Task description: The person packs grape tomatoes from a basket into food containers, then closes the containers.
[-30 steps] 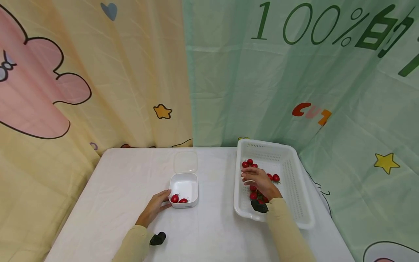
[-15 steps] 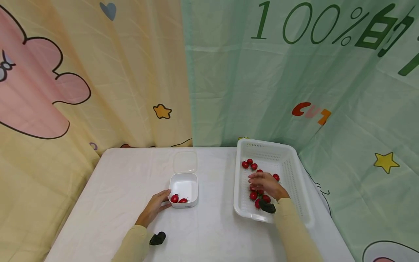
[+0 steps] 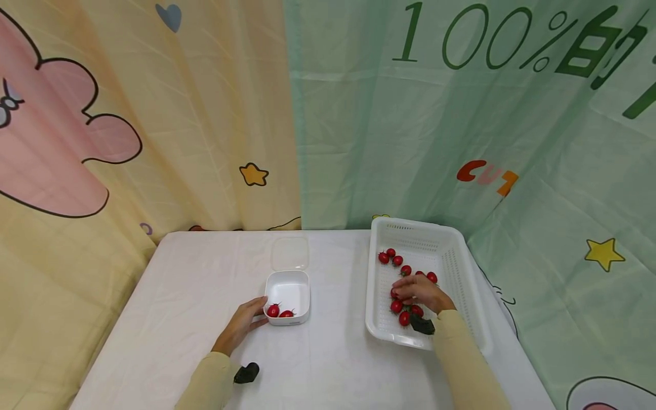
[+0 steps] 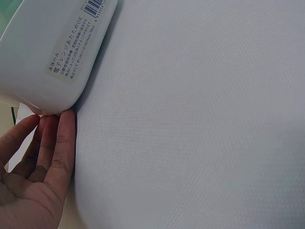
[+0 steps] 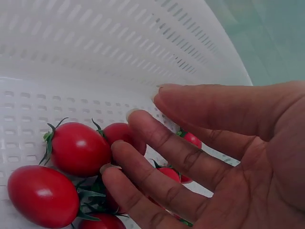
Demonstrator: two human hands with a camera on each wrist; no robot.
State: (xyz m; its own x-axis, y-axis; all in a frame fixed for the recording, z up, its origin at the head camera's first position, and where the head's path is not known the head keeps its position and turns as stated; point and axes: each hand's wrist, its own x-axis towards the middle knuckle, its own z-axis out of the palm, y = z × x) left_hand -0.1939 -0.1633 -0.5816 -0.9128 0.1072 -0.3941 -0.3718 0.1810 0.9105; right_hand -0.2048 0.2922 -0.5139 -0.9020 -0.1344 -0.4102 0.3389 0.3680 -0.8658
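A small white square box (image 3: 294,287) stands on the table with two cherry tomatoes (image 3: 273,310) inside near its front left. My left hand (image 3: 241,323) touches the box's left corner with fingertips, fingers nearly straight; in the left wrist view those fingers (image 4: 59,152) meet its lower corner beside a printed label. Over the white perforated basket (image 3: 376,327), my right hand (image 3: 422,291) hovers among cherry tomatoes, palm partly facing down. In the right wrist view, the right hand's fingers (image 5: 181,157) are loosely spread beside a red tomato (image 5: 78,149), nothing between thumb and fingers.
A translucent lid (image 3: 290,254) lies behind the box. More tomatoes (image 3: 397,260) sit at the basket's back left. The white-covered table (image 3: 328,364) ends at printed curtains (image 3: 348,142) behind and to the sides.
My right hand has moved right and slightly toward the front inside the basket, uncovering tomatoes at the back left. The left hand and the box have stayed put.
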